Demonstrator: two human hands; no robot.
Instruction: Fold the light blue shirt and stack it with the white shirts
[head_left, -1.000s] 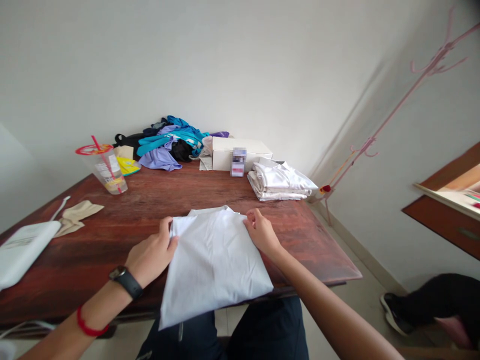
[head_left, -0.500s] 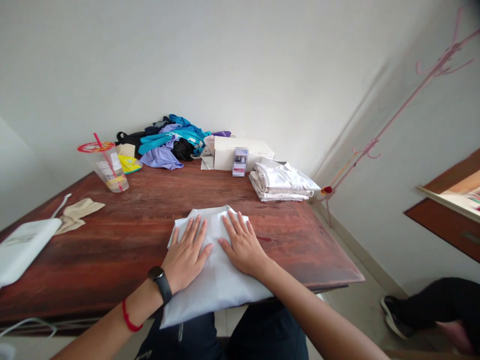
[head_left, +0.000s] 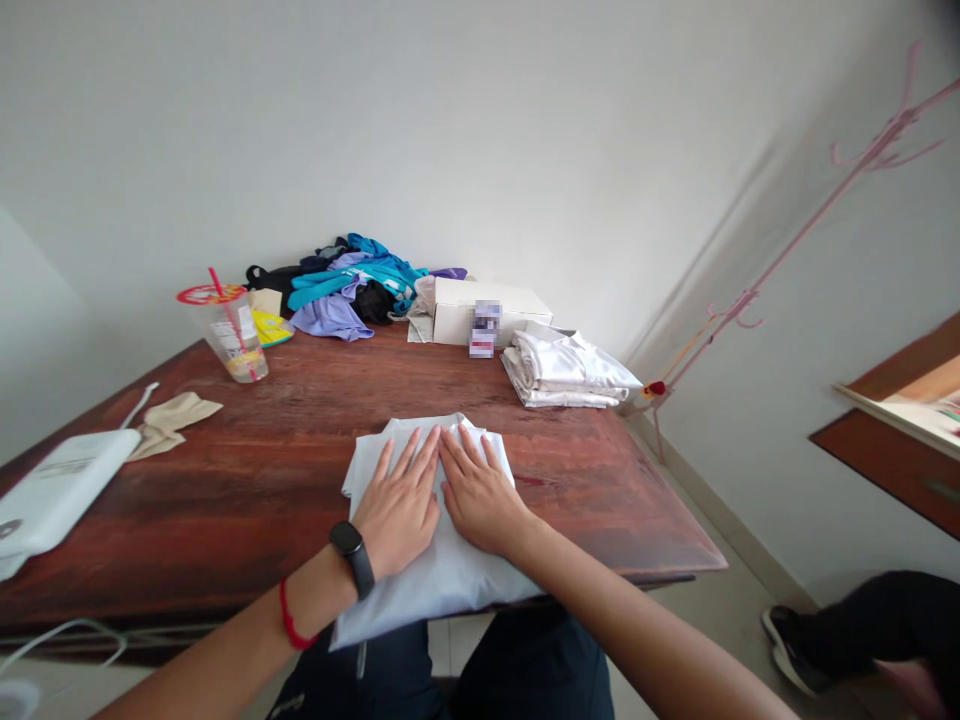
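A folded white shirt lies at the front edge of the wooden table, its near end hanging slightly over the edge towards my lap. My left hand rests flat on its upper part, fingers stretched out. Beside it my right hand also presses flat on the cloth, fingers extended. The fingertips of both hands meet near the middle of the shirt, just below its collar end. Neither hand grips the fabric. What lies under the palms is hidden.
On the brown table stand a plastic cup with a straw, a white box and a stack of folded white shirts. A clothes heap lies behind. At left are a white device and beige cloth. Another person's leg shows at right.
My left hand has slid right across the shirt and my right hand slightly left, bringing the fingertips together. The view has shifted a little.
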